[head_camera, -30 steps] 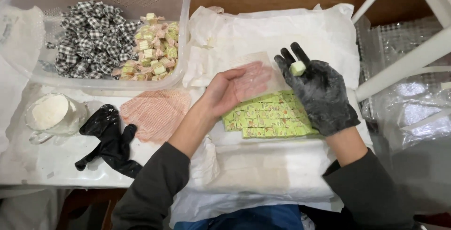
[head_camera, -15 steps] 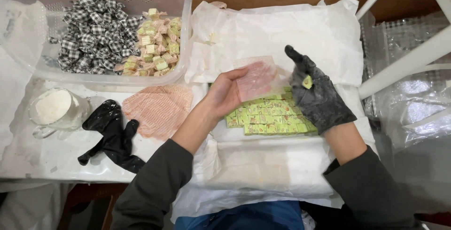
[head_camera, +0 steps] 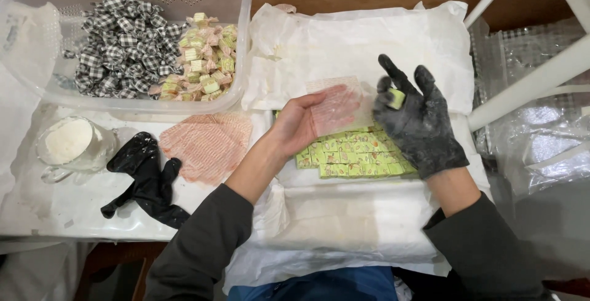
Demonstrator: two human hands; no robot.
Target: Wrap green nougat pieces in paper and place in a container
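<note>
The bare left hand (head_camera: 299,122) lies palm up over the middle of the desk (head_camera: 74,209), fingers loosely open, with a thin clear wrapper (head_camera: 337,107) resting flat across them. Just to its right, the right hand (head_camera: 418,122), in a black glove, pinches a small green candy cube (head_camera: 397,98) between thumb and fingertips, the other fingers spread upward; the cube sits just beside the wrapper's right edge, and I cannot tell whether it touches it. The two hands are close but apart. Under and between them a slab of cut green cubes (head_camera: 350,159) lies on white paper (head_camera: 344,227) that covers the near and middle desk and folds up toward the far side. At the far left stands a clear plastic tub (head_camera: 243,43); inside it, a heap of candies twisted in black-and-white checked wrappers (head_camera: 120,46) fills the left part, and a smaller heap of green cubes in clear pinkish wrappers (head_camera: 203,61) lies against its right. Near the tub, a stack of pinkish wrappers (head_camera: 206,147) rests on the desk, with a spare black glove (head_camera: 144,178) crumpled to its left. Farther left sits a small clear cup (head_camera: 70,147) holding white powder. White chair legs (head_camera: 528,73) cross the right side.
</note>
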